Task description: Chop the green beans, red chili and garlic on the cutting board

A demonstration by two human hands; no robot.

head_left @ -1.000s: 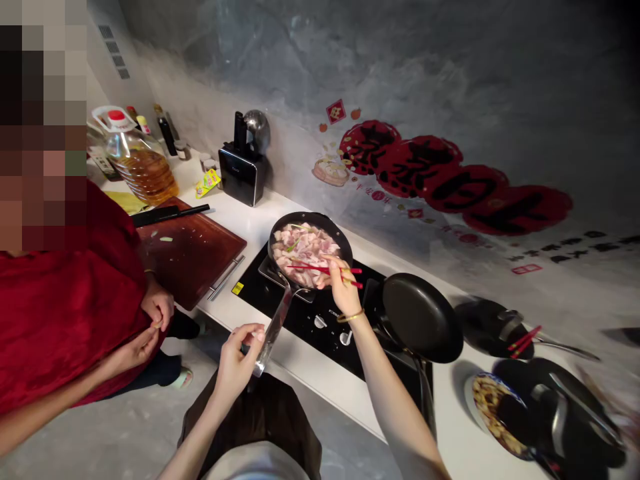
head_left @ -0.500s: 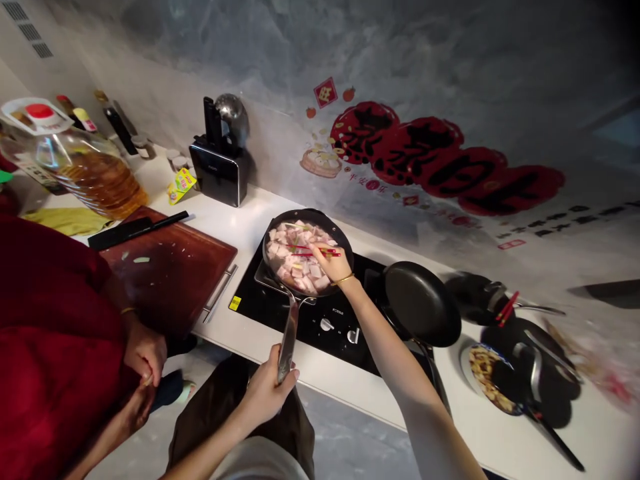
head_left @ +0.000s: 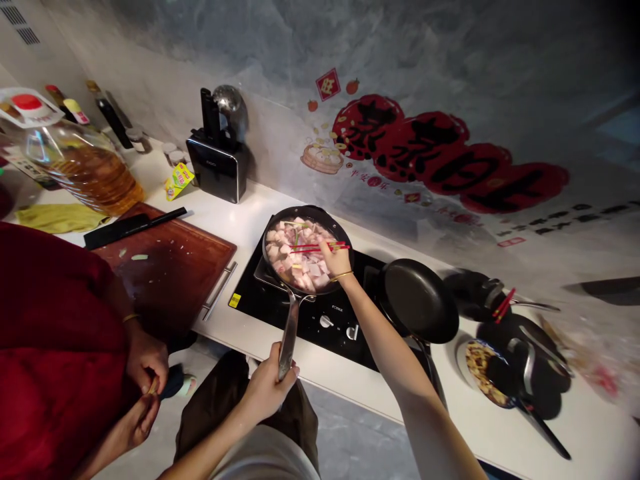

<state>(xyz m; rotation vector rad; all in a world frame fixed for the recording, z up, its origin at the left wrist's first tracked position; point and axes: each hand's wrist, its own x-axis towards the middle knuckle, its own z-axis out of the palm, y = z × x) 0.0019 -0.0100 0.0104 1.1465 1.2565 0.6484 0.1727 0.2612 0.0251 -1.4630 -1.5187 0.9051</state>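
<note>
A dark frying pan (head_left: 344, 244) full of pale pink meat cubes (head_left: 295, 257) sits on the black cooktop (head_left: 260, 300). My left hand (head_left: 267, 390) is closed round the pan's long metal handle (head_left: 289, 330) near its end. Over the pan's right side, my right hand (head_left: 334, 259) pinches a pair of red chopsticks (head_left: 313, 248), whose tips lie among the meat. A gold bangle rings that wrist.
A person in red (head_left: 55, 347) stands at my left, hands together. Behind lie a reddish cutting board (head_left: 170, 267) with a black knife (head_left: 130, 225), an oil jug (head_left: 80, 167) and a knife block (head_left: 217, 167). Right: an empty black pan (head_left: 420, 300), a food bowl (head_left: 483, 373).
Over the last second my left hand took a full grip on the pan handle. My right hand shifted the chopsticks slightly up and back across the meat. The view swung left.
</note>
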